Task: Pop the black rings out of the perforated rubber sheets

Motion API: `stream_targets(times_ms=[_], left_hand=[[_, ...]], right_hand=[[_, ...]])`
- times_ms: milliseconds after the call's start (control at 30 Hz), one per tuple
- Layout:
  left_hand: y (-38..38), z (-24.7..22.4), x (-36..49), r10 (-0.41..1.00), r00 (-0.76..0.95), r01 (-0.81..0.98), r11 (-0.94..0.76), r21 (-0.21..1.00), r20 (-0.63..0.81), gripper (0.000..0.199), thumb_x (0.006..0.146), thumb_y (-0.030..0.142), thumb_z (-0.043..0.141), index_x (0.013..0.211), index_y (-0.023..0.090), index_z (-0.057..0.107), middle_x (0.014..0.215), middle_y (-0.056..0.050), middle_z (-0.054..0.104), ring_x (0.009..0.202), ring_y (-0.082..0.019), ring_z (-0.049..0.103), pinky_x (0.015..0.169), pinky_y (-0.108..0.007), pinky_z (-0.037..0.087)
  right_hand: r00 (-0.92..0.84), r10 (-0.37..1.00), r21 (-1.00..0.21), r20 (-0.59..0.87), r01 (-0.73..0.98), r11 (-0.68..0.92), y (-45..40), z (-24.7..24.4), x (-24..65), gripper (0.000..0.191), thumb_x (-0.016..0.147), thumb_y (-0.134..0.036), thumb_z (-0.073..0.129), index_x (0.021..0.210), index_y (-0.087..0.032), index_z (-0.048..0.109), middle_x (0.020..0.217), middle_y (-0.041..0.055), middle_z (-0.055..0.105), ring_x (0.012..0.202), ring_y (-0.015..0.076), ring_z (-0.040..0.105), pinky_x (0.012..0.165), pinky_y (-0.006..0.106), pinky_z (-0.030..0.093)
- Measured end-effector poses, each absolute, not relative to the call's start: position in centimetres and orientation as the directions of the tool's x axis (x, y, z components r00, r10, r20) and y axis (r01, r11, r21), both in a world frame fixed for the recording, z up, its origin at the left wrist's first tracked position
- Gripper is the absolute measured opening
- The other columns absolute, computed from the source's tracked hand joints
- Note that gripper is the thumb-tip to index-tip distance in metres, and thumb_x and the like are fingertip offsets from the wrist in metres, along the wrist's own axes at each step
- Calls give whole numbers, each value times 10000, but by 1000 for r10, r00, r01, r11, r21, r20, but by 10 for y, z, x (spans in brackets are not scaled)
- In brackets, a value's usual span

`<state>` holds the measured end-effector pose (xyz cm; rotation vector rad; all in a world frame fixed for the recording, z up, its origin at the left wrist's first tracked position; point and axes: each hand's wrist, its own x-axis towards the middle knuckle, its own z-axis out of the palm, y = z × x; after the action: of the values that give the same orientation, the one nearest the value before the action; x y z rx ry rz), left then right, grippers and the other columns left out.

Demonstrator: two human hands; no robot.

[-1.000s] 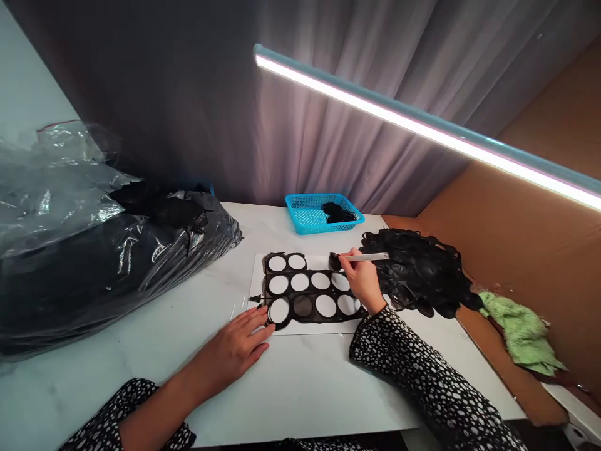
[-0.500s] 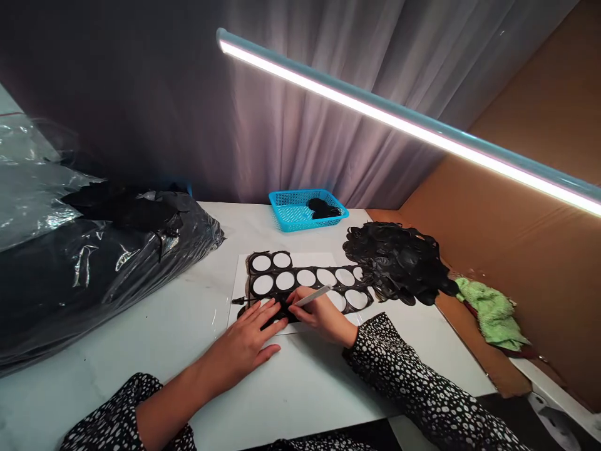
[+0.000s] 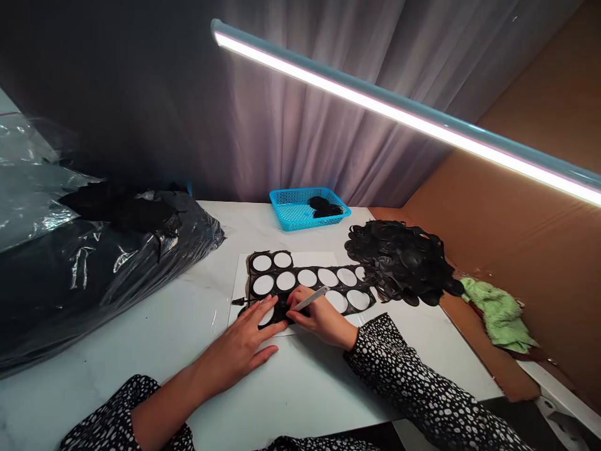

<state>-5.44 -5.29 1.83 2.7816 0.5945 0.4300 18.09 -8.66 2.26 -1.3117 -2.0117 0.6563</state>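
Note:
A black sheet with rows of round holes (image 3: 296, 271) lies on a white board (image 3: 241, 269) on the table. My left hand (image 3: 246, 335) rests flat on the sheet's lower left part, its fingers spread. Pinched in my right hand (image 3: 319, 316) is a slim white pen-like tool (image 3: 312, 298), slanting up to the right. Its tip is hidden by my fingers, over the black material just right of my left fingertips.
A blue basket (image 3: 295, 222) holding black pieces stands at the back. A heap of black rings (image 3: 406, 263) lies right of the board, near a green cloth (image 3: 500, 316). A large plastic bag (image 3: 103, 269) fills the left. A lit tube lamp (image 3: 375, 100) hangs above.
My left hand has shifted slightly left, showing more of a white circle beside its fingers. The tool in my right hand has tilted a little more upright.

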Motion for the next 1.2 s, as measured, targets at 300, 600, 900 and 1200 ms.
stream_targets(times_ms=[300,600,900,1200], left_hand=[[-46,15,-58,415,892,360,-892,272,180,492,964,314,564,1435,378,437,1635,-30,90,1466,-340,203,1108,-564,346],[-47,16,-63,398,901,360,-908,213,173,549,975,309,549,1478,410,351,1640,-25,13,1471,-361,167,1098,-574,345],[-46,19,-57,370,905,326,-920,220,209,478,979,348,544,1443,287,443,1551,-61,360,1418,-285,345,1124,-507,360],[-43,18,-61,359,921,320,-919,231,153,539,977,362,542,1487,322,369,1599,-67,241,1440,-306,293,1122,-537,361]], right_hand=[[-195,896,-417,400,831,367,-70,21,197,142,925,-127,436,827,-201,508,845,59,603,772,192,531,697,293,434],[538,765,-376,355,831,-410,-73,53,397,133,835,-277,541,725,-201,539,685,85,611,653,236,524,644,333,364],[207,834,-457,511,888,59,-82,56,315,169,880,-281,532,736,-198,567,890,101,608,880,244,550,786,373,432],[-260,946,-852,192,434,292,-80,24,182,153,853,-176,636,726,-197,553,908,21,647,834,160,586,745,282,444]])
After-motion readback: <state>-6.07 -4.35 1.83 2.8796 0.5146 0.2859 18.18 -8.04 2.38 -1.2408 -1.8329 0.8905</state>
